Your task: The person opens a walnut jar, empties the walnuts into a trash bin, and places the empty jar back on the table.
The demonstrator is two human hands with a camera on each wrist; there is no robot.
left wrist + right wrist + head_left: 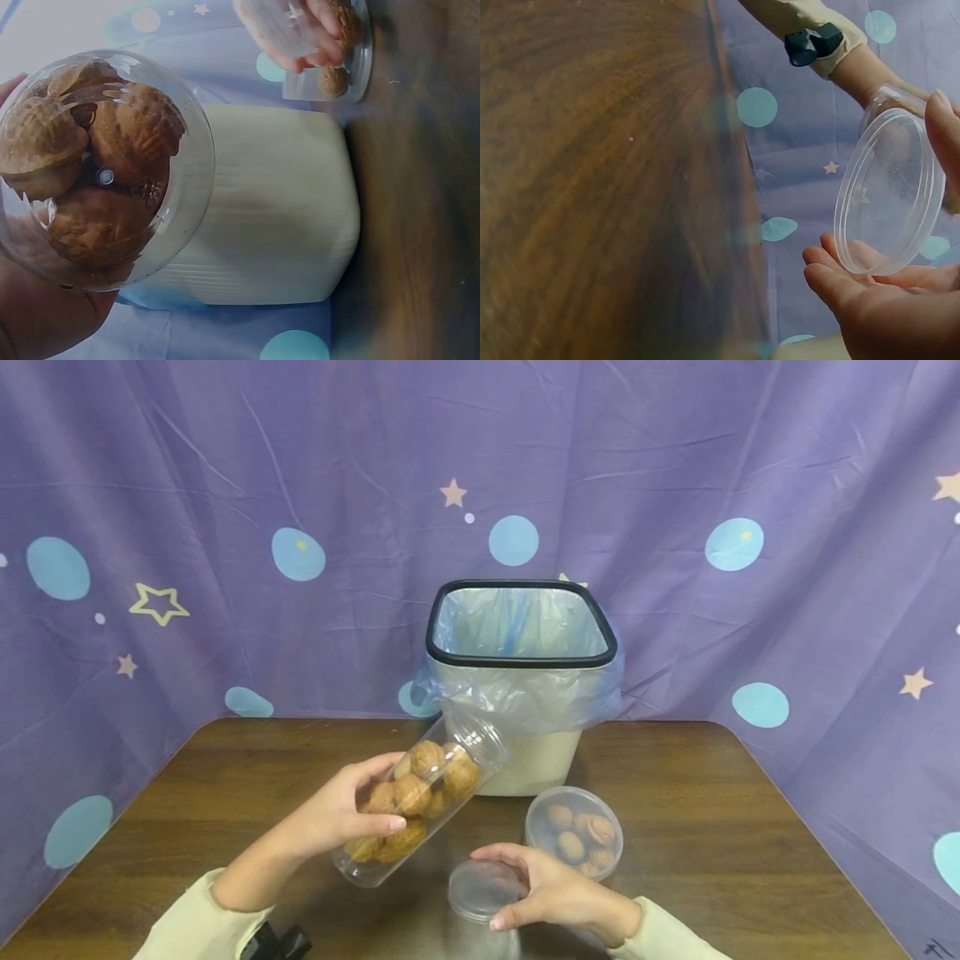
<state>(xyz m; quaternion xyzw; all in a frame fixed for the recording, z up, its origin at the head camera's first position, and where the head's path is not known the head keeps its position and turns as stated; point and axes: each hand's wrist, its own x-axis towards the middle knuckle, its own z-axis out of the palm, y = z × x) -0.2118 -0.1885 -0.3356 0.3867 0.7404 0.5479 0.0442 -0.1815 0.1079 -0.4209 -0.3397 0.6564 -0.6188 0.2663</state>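
My left hand (348,806) grips a clear plastic jar (489,745) around its side. Brown walnuts (412,795) fill much of the jar. It is tilted, its uncapped mouth up and to the right, in front of the bin. The left wrist view looks at the jar's base (196,225), with walnuts pressed behind it. My right hand (555,893) holds a round translucent lid (480,889) by its edge, between thumb and fingers, above the table. In the right wrist view that lid (892,191) stands on edge. Just beyond my right hand sits a round translucent tub (536,817) with walnuts inside.
A cream bin (525,768) with a black rim (521,662) and a bluish bag liner (525,702) stands at the table's back. The brown wooden table (712,843) ends at a purple patterned curtain (375,485). A black device (273,943) is on my left wrist.
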